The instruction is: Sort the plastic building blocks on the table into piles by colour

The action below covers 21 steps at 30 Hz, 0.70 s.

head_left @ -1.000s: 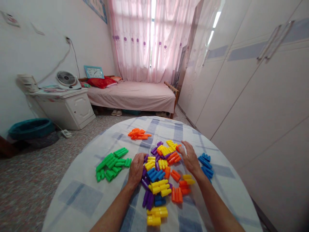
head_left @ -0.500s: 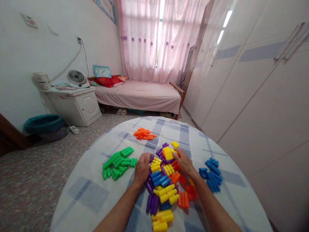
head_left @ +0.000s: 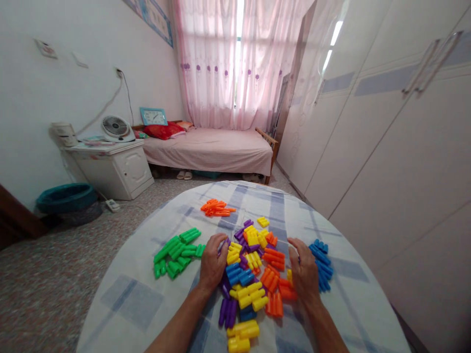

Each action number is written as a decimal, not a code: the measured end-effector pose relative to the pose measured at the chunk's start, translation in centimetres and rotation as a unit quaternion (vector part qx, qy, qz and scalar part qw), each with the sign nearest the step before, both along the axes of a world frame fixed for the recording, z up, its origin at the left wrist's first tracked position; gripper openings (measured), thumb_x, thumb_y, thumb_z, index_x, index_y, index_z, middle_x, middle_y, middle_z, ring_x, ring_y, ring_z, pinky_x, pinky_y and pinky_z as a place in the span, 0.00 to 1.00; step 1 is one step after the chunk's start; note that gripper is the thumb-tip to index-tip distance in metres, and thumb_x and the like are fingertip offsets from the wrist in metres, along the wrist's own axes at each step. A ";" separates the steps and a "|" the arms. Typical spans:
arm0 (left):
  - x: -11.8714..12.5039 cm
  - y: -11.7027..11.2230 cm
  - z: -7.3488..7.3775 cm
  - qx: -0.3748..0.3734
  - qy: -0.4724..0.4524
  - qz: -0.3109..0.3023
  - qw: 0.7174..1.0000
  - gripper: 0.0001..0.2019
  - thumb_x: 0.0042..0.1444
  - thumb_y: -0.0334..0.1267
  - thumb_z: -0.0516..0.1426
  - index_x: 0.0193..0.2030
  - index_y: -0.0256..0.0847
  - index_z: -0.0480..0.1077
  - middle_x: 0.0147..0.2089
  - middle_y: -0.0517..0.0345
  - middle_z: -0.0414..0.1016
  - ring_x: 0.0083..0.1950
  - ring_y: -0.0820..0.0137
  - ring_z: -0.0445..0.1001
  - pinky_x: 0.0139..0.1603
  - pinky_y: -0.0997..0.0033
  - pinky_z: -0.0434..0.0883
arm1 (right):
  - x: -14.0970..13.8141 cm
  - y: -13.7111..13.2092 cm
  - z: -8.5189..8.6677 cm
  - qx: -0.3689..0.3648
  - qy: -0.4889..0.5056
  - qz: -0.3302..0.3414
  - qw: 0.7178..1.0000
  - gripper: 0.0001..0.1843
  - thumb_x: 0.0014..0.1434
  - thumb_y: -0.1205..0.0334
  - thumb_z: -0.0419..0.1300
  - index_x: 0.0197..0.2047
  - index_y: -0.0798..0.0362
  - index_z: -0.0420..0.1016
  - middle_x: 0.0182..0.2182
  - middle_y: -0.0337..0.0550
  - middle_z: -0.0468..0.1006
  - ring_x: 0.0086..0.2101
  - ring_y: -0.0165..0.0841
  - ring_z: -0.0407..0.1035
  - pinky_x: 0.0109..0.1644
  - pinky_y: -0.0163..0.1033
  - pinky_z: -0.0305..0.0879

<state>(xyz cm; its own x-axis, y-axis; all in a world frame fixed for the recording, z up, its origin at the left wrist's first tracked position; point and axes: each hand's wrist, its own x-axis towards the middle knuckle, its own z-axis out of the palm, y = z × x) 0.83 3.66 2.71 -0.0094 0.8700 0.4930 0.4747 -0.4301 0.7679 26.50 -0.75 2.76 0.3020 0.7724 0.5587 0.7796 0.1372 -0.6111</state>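
Observation:
Ribbed plastic building blocks lie in a mixed pile on the cloth-covered table (head_left: 140, 318). My left hand (head_left: 213, 264) is at the pile's left side, thumb and forefinger curled around a purple block (head_left: 222, 247), which is partly hidden. To the right of the pile is my right hand (head_left: 306, 269), thumb and fingers apart, between orange blocks (head_left: 274, 258) and a group of blue blocks (head_left: 324, 264). A bit of blue shows between its fingers, seemingly from that group. Yellow blocks (head_left: 250, 294) and joined blue blocks (head_left: 238, 274) lie between my hands.
Green blocks (head_left: 178, 252) are grouped on the left of the table, and slim orange pieces (head_left: 217, 208) at the far side. Beyond stand a bed (head_left: 209, 147), a white cabinet (head_left: 128, 169) with a fan (head_left: 117, 128), a bin (head_left: 68, 201) and a wardrobe (head_left: 397, 162).
My right hand has moved from the yellow blocks at the top of the pile, rightward and nearer, to the blue group's edge. My left hand stays by the purple block. The view has shifted slightly.

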 end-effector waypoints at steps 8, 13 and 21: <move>3.2 2.3 3.7 0.005 0.166 -0.107 0.980 0.15 0.52 0.32 0.54 0.47 0.41 0.71 0.51 0.49 0.71 0.54 0.61 0.67 0.58 0.58 0.64 | 7.0 0.1 -0.7 0.028 -0.051 -0.213 0.975 0.29 0.60 0.47 0.41 0.47 0.60 0.72 0.49 0.58 0.72 0.54 0.45 0.60 0.60 0.52 0.51; 5.6 4.2 3.4 -0.048 0.246 -0.177 0.952 0.19 0.49 0.34 0.58 0.50 0.38 0.71 0.49 0.46 0.73 0.53 0.57 0.68 0.56 0.57 0.65 | 8.9 0.2 -2.5 -0.053 0.070 -0.219 0.972 0.32 0.57 0.47 0.41 0.50 0.60 0.71 0.49 0.58 0.72 0.51 0.46 0.63 0.57 0.50 0.56; 6.5 4.0 3.0 -0.087 0.237 -0.156 0.955 0.21 0.45 0.30 0.58 0.50 0.40 0.71 0.47 0.50 0.70 0.47 0.63 0.70 0.48 0.66 0.68 | 9.0 0.5 -2.6 -0.110 0.108 -0.223 0.963 0.34 0.56 0.46 0.40 0.52 0.59 0.70 0.51 0.56 0.71 0.51 0.46 0.63 0.57 0.50 0.56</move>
